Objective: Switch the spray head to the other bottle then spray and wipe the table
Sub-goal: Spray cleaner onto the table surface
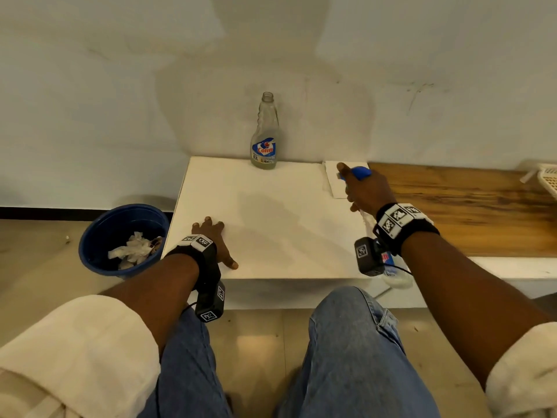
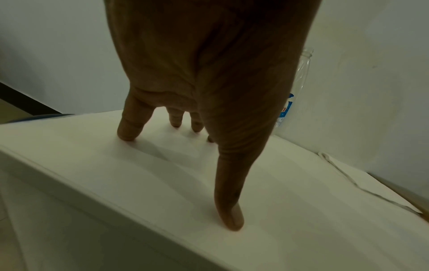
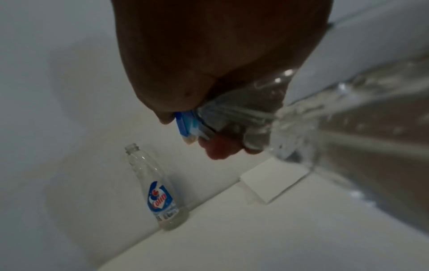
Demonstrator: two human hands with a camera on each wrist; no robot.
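- Now our right hand [image 1: 366, 193] wraps around the neck of a clear bottle [image 3: 301, 117], fingers curled tight about it, with the blue spray head [image 1: 357, 172] fitted on top and sticking out beyond our knuckles.
- We hold this bottle tilted over the right edge of the white table [image 1: 271, 212]; its clear body runs back under our wrist, and its lower end [image 1: 398, 276] shows below the wrist camera, past the table's near right corner.
- From the right wrist view we see liquid streaking inside the tilted bottle, though the picture is blurred there.
- Our index finger [image 1: 343, 168] lies stretched along the spray head; whether it presses the trigger we cannot tell.
- Farther back, the empty Colin bottle [image 1: 264, 137] stands upright with its neck bare, at the table's rear edge against the wall [image 1: 150, 86].
- To its right a folded white paper towel [image 1: 334, 182] lies flat at the rear right corner, partly behind our right hand.
- Our left hand [image 1: 215, 236] rests on the table near the left front corner, fingers spread and straight, fingertips [image 2: 126, 135] and thumb touching the surface, holding nothing.
- Beside the table on the right runs a wooden counter [image 1: 470, 212], with a pale basket [image 1: 547, 179] at its far end.
- On the floor to the left sits a blue bin [image 1: 99, 236] with crumpled white paper [image 1: 132, 250] inside.
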